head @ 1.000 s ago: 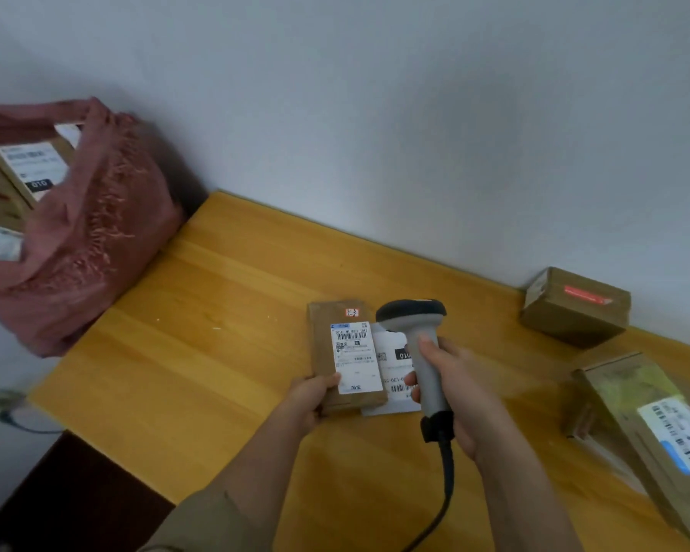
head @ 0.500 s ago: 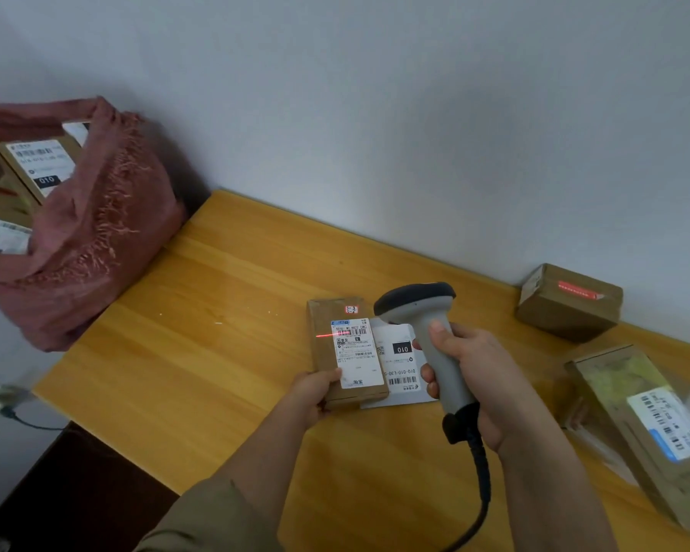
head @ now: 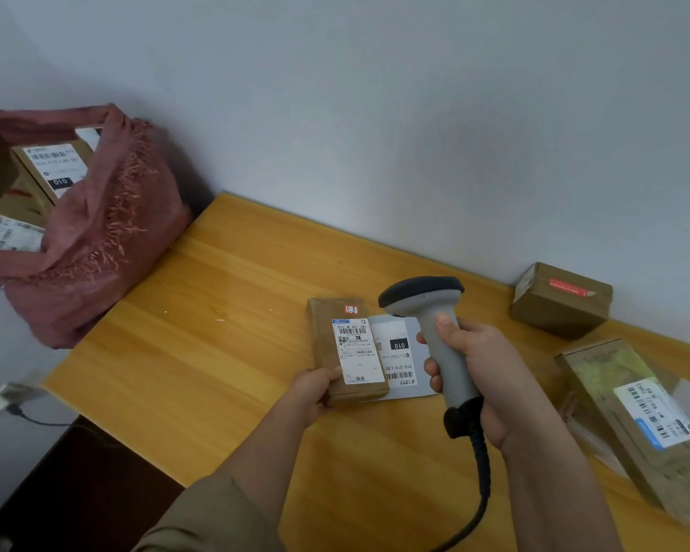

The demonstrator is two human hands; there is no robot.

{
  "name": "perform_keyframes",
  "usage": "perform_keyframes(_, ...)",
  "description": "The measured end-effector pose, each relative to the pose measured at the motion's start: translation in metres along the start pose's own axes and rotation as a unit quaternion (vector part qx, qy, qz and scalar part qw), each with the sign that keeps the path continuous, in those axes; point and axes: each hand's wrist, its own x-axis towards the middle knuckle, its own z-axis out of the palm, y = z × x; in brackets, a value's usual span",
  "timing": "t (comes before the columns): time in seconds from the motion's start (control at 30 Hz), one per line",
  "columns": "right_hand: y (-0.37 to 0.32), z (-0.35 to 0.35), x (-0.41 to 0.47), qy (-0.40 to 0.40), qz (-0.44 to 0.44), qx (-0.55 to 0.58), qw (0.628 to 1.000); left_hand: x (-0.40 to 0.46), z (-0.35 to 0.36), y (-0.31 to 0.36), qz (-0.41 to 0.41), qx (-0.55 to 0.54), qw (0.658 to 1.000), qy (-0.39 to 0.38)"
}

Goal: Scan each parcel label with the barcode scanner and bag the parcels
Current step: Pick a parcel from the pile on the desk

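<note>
The red scan line seen a moment ago is gone (likely scan done): right hand [head: 490,376] grips the barcode scanner [head: 435,324], left hand [head: 311,392] holds the labelled cardboard parcel [head: 347,348] on the table [head: 216,352], bagging next.

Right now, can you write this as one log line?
left hand holds box | right hand grips scanner | scanner above box | bag holds parcels

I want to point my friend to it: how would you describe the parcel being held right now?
On the wooden table, look beside the grey barcode scanner. The left hand grips a slim brown parcel, the only one lying on a flat white mailer.
</note>
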Motion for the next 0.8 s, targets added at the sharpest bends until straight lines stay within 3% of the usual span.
perform_keyframes(0.33, 0.01, 0.014, -0.001, -0.009, -0.009, 0.044, 0.999, -0.028, -0.036, 0.01, 0.12, -0.178, 0.977, -0.002)
perform_keyframes(0.53, 0.009, 0.066, -0.009, -0.041, -0.033, 0.026, 0.998, -0.046, -0.092, 0.05, 0.232, -0.233, 0.943, 0.046)
perform_keyframes(0.8, 0.001, 0.167, -0.007, -0.028, -0.082, 0.036, 0.996, -0.054, -0.186, 0.123, 0.329, -0.284, 0.9, 0.029)
